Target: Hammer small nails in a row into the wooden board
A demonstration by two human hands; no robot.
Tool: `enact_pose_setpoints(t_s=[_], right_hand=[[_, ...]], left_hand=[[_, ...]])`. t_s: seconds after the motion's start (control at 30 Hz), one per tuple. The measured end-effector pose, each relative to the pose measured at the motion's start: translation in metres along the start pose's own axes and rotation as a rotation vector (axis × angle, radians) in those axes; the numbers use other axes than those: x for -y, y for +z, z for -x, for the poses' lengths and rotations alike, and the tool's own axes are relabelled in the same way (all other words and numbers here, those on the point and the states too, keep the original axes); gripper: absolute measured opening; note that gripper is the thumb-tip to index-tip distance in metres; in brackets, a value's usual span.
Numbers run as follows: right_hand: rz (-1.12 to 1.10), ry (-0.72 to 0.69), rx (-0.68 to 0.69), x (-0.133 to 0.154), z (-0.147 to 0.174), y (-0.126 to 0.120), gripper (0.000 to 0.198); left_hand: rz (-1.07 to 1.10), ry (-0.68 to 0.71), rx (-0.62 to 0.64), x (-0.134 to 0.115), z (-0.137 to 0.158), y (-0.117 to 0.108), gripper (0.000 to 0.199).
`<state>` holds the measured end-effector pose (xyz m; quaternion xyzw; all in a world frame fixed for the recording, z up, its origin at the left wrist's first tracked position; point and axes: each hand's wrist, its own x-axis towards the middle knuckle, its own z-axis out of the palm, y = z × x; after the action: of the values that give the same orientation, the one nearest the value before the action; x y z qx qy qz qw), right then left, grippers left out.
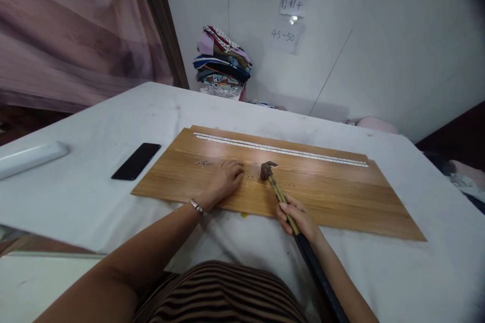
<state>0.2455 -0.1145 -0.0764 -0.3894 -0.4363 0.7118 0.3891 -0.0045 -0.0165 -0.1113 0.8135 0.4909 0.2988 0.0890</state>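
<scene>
The rusty-headed hammer with its yellow-green handle [278,193] rests head-down on the long wooden board [341,197], gripped by the closed right hand [297,217]. The left hand [226,179], fingers curled, presses nearby; whether it pinches anything is unclear. Small nails [203,163] lie beyond, barely discernible.

- The board [303,197] is honey-brown wood with darker grain, and a white strip [280,149] runs along its far edge.
- The hammer [278,189] has a rusty brown head, a yellow-green shaft and a black grip.
- The tablecloth [113,111] is white.
- The phone [136,161] is black.
- The curtain [76,30] is dusky pink.
- The folded clothes [223,63] are mixed pink, navy, white and red.
- The shirt [223,292] has brown and black stripes.
- The bracelet [197,206] is silver.
</scene>
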Motion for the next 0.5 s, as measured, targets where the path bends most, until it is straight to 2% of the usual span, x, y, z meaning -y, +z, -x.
enact_pose_setpoints(t_s=[0.5], right_hand=[[-0.009, -0.01, -0.012, -0.0059, -0.0026, -0.003, 0.03]], left_hand=[[0.018, -0.011, 0.013, -0.0028, -0.0001, -0.0025, 0.014]])
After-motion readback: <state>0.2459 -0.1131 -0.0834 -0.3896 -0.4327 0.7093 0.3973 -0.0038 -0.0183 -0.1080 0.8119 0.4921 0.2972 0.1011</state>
